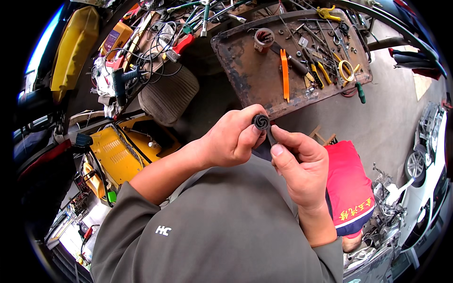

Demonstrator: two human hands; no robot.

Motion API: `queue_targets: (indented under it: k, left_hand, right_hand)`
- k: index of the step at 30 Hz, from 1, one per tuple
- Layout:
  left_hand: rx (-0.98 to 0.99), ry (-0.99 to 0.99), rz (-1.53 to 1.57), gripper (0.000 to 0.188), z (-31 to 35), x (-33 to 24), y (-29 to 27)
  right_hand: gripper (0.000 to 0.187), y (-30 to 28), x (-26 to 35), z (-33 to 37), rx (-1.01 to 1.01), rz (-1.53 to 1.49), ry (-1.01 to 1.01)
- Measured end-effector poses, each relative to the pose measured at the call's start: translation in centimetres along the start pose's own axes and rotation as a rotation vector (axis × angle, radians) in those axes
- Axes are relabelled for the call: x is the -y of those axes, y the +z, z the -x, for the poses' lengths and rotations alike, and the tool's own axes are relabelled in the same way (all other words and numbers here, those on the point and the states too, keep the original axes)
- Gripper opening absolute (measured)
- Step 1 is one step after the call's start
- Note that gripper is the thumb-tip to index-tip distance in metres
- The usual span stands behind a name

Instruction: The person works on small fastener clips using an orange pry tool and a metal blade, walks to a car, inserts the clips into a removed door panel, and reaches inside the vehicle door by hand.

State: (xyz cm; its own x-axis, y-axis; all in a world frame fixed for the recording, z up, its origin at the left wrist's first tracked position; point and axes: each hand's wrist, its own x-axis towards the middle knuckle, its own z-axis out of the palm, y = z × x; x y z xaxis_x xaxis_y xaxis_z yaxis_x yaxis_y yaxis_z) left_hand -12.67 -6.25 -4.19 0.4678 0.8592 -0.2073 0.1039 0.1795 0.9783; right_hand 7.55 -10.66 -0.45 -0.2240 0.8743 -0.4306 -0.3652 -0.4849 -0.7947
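Note:
In front of my chest, my left hand (232,138) is closed around a small, tightly wound roll of black strip (260,122), its spiral end facing up. The loose tail of the strip (271,137) comes off the roll's right side. My right hand (302,165) pinches that tail between thumb and fingers. Both hands are almost touching, just off the near edge of a rusty metal work table (236,61). What the strip is made of, I cannot tell.
On the table lie an orange pry tool (285,75), a cup (264,40), yellow-handled pliers (323,73) and a tape roll (346,70). A fabric seat (170,96) and a yellow machine (113,151) stand left. At right are a person in red (347,179) and a white car (432,198).

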Motion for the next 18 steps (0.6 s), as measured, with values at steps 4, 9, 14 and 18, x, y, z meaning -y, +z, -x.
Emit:
queue_targets:
  k: [4, 9, 14, 18]
  left_hand:
    - [0.074, 0.055, -0.084, 0.03, 0.3, 0.4, -0.4]
    - [0.102, 0.156, -0.114, 0.022, 0.4, -0.3, 0.2]
    - [0.122, 0.049, -0.057, 0.026, 0.7, -0.5, -0.5]
    - [0.111, 0.106, -0.031, 0.033, 1.0, 0.3, -0.4]
  right_hand:
    - [0.03, 0.0, 0.0, 0.0, 0.01, -0.003, -0.006]
    - [0.031, 0.8, 0.6, -1.2, 0.063, -0.041, -0.026]
    - [0.033, 0.8, 0.3, -1.5, 0.061, -0.024, 0.0]
    - [0.035, 0.1, 0.6, -1.2, 0.089, 0.028, 0.02]
